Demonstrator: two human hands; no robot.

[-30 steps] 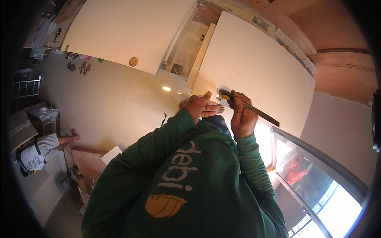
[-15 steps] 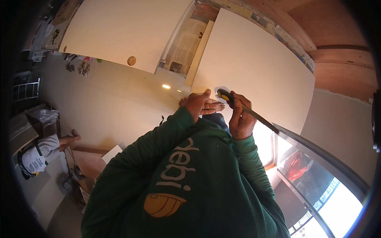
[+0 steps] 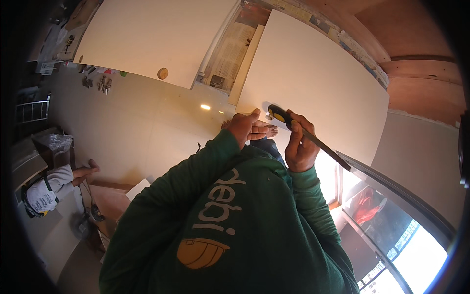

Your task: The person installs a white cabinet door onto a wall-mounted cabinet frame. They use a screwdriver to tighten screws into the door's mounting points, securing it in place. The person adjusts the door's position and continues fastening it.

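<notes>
My right hand (image 3: 302, 146) is closed round the grey blade of a file (image 3: 320, 142), whose black-and-yellow handle points up and left. That handle is just above a small light piece (image 3: 269, 116) at the near edge of a white panel (image 3: 318, 78). I cannot make out what the small piece is. Beside it, at the panel's edge, is my left hand (image 3: 247, 130), its thumb raised apart from the loosely bent fingers. Nothing shows in that hand; whether it touches the panel I cannot tell.
Another white panel (image 3: 152, 39) with a round hole (image 3: 162, 73) lies at the upper left. Between the panels is a newspaper-covered strip (image 3: 227, 59). Hardware pieces (image 3: 104, 85) lie on the floor. A person (image 3: 49, 193) is at the left. A glass window (image 3: 387, 230) stands at the right.
The file's handle has tilted up slightly off the panel's edge, and its blade tip has dipped. My right hand has turned a little with it; my left hand stays in place.
</notes>
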